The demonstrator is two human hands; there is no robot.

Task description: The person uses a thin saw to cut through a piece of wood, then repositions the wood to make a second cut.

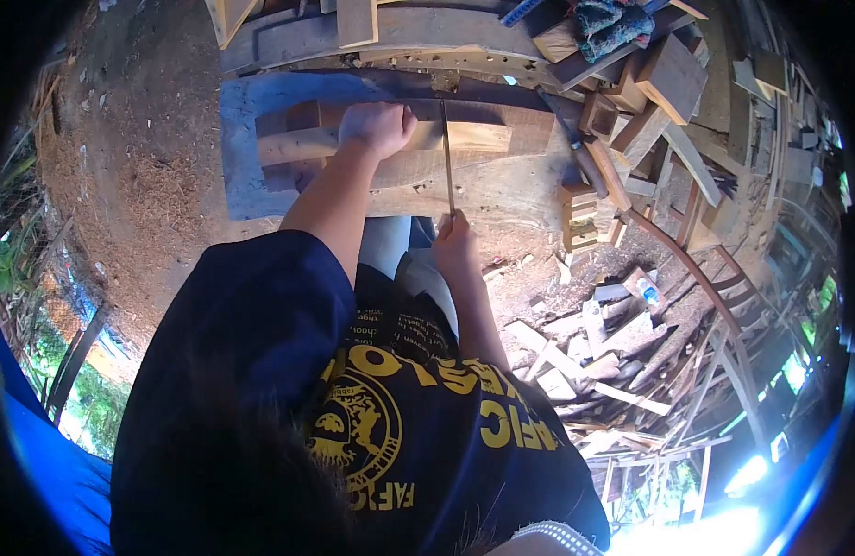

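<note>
A light wooden strip [483,137] lies across a broad wooden plank [529,199] in front of me. My left hand [379,128] is closed over the strip, left of the blade, with its fingertips hidden. A saw [449,162], its narrow blade seen nearly edge-on, crosses the strip right of that hand. Nearer my body, my right hand [456,243] is wrapped round the saw's near end, and its handle is mostly covered by the fingers.
Stacked wood blocks [673,79] and a blue-grey cloth [613,28] are at the upper right. A long-handled tool [605,171] leans by the plank. Wood offcuts [603,347] litter the ground at right. Sawdust [163,195] covers the ground at left.
</note>
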